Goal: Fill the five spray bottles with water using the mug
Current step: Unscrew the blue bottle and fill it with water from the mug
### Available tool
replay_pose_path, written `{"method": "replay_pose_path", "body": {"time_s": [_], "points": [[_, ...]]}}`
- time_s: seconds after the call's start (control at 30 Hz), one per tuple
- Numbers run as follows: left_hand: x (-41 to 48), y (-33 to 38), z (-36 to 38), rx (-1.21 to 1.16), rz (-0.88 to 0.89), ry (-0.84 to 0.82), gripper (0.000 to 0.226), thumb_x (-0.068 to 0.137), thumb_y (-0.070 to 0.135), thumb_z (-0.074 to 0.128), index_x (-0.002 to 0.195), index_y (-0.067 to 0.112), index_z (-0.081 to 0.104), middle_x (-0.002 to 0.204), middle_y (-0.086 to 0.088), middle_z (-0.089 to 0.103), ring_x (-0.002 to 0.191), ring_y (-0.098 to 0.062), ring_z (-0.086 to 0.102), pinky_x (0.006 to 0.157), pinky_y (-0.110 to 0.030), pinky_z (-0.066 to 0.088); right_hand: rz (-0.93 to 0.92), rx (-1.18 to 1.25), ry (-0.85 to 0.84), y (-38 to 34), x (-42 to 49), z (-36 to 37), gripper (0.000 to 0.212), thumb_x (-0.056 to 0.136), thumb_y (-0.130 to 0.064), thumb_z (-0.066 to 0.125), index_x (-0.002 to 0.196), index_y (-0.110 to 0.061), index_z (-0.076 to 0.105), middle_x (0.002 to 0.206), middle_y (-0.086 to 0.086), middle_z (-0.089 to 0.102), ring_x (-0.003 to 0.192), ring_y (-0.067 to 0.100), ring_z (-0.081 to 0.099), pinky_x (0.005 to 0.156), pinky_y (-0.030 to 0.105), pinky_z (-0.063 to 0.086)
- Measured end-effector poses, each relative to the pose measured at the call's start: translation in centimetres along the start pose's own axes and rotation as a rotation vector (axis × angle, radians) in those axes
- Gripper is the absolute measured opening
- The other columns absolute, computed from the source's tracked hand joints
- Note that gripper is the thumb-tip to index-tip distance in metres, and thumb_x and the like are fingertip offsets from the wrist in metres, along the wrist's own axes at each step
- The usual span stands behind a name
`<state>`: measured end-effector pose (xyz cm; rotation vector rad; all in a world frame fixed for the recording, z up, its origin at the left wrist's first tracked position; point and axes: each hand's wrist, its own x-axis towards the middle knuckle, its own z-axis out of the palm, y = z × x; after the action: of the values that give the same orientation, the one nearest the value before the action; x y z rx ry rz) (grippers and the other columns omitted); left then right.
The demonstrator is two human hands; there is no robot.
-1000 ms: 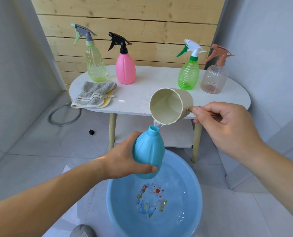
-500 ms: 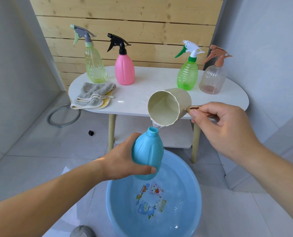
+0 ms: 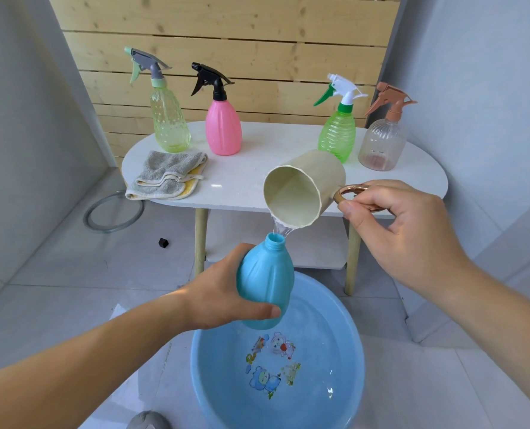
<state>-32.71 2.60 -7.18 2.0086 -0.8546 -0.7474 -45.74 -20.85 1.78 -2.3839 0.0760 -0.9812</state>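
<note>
Tilt on the mug (image 3: pixel 300 188) increases against the frame half a second earlier: the open mouth turns further down and to the left, and the copper-coloured handle (image 3: pixel 350 190) shows more of its ring. The right hand (image 3: pixel 403 230) has its grip pinched on that handle, thumb on the near side. The blue bottle (image 3: pixel 265 283) holds nearly the same position, in the air above the far edge of the basin (image 3: pixel 214 376) and nearer than the tabletop (image 3: pixel 257 181). The left hand (image 3: pixel 223 295) has its grip clamped round the lower body of the bottle. A thin water stream (image 3: pixel 280 227) runs from the lower lip of the mug into the open neck.

Judgement: the steep tilt suggests the mug is nearly drained, so this pour is close to its end.

Limits of view:
- The basin is cut off at the bottom edge.
- The four capped spray bottles (image 3: pixel 223 128) stand on the far tabletop. Their fill levels cannot be read reliably.
- The blue bottle is opaque, so its water level is hidden. Its spray head is not in view.
- A grey object (image 3: pixel 147 421) at the bottom edge is too cropped to identify.
- A small black item (image 3: pixel 163 242) on the floor at left is too small to identify.
</note>
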Motion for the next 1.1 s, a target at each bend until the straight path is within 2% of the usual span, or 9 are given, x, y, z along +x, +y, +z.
{"method": "replay_pose_path", "body": {"time_s": [0.17,0.27,0.37,0.47,0.73,0.9,0.97,1.03,1.1], "points": [[-0.02,0.0,0.07,-0.003,-0.002,-0.004,0.09,0.053,0.056,0.09,0.13,0.046,0.045,0.118,0.012,0.067,0.106,-0.01,0.07,0.086,-0.038,0.064,-0.047,-0.055,0.021,0.23,-0.04,-0.04,0.025,0.089,-0.032,0.064,0.082,-0.01,0.075,0.08,-0.013,0.062,0.088,0.003,0.058,0.083,0.005,0.04],[-0.08,0.21,0.13,-0.001,-0.001,-0.01,0.091,0.053,0.057,0.089,0.131,0.046,0.044,0.118,0.012,0.067,0.105,-0.01,0.07,0.086,-0.037,0.064,-0.094,-0.074,0.03,0.36,-0.06,0.05,0.028,0.09,-0.033,0.061,0.081,-0.009,0.074,0.081,-0.015,0.06,0.091,0.004,0.058,0.085,0.007,0.04],[-0.17,0.28,0.16,0.006,-0.007,-0.013,0.092,0.052,0.057,0.089,0.131,0.045,0.044,0.118,0.012,0.067,0.105,-0.01,0.07,0.085,-0.036,0.065,-0.157,-0.084,0.039,0.35,-0.02,0.04,0.03,0.091,-0.032,0.059,0.08,-0.008,0.072,0.082,-0.019,0.056,0.094,0.013,0.062,0.087,0.012,0.042],[-0.18,0.3,0.13,0.01,-0.009,-0.005,0.09,0.052,0.057,0.088,0.13,0.046,0.044,0.117,0.012,0.067,0.104,-0.009,0.07,0.086,-0.036,0.064,-0.196,-0.098,0.048,0.29,0.04,-0.05,0.027,0.092,-0.029,0.06,0.079,-0.007,0.071,0.083,-0.013,0.058,0.096,0.021,0.064,0.087,0.018,0.045],[-0.25,0.42,0.21,0.021,-0.013,-0.012,0.092,0.052,0.058,0.088,0.131,0.046,0.043,0.117,0.013,0.067,0.105,-0.009,0.07,0.086,-0.035,0.064,-0.289,-0.175,0.074,0.04,0.03,-0.13,0.03,0.093,-0.025,0.06,0.074,-0.004,0.069,0.078,0.002,0.065,0.102,0.029,0.062,0.092,0.029,0.047],[-0.21,0.31,0.18,0.023,-0.011,-0.014,0.088,0.059,0.05,0.092,0.132,0.045,0.044,0.117,0.013,0.067,0.105,-0.009,0.07,0.086,-0.035,0.064,-0.431,-0.231,0.075,0.28,0.05,-0.11,0.029,0.096,-0.018,0.061,0.074,0.0,0.067,0.076,0.007,0.062,0.107,0.038,0.061,0.095,0.042,0.049],[-0.25,0.32,0.17,0.023,-0.013,-0.014,0.089,0.056,0.053,0.091,0.132,0.045,0.044,0.118,0.013,0.066,0.105,-0.01,0.07,0.086,-0.036,0.064,-0.49,-0.248,0.057,0.37,0.09,-0.1,0.026,0.094,-0.014,0.063,0.074,0.001,0.067,0.077,0.009,0.062,0.108,0.04,0.06,0.095,0.045,0.049],[-0.29,0.32,0.16,0.017,-0.014,-0.009,0.09,0.053,0.057,0.089,0.131,0.046,0.044,0.117,0.013,0.066,0.106,-0.01,0.07,0.086,-0.037,0.064,-0.52,-0.248,0.041,0.54,0.05,0.05,0.024,0.094,-0.012,0.063,0.074,0.001,0.067,0.078,0.01,0.063,0.109,0.041,0.059,0.096,0.046,0.049],[-0.27,0.33,0.17,0.013,-0.016,-0.003,0.091,0.052,0.058,0.089,0.13,0.046,0.044,0.117,0.014,0.067,0.106,-0.01,0.07,0.087,-0.037,0.064,-0.448,-0.233,0.047,0.55,-0.26,0.55,0.023,0.093,-0.014,0.063,0.075,-0.001,0.068,0.079,0.007,0.065,0.109,0.035,0.061,0.098,0.038,0.048]]}}
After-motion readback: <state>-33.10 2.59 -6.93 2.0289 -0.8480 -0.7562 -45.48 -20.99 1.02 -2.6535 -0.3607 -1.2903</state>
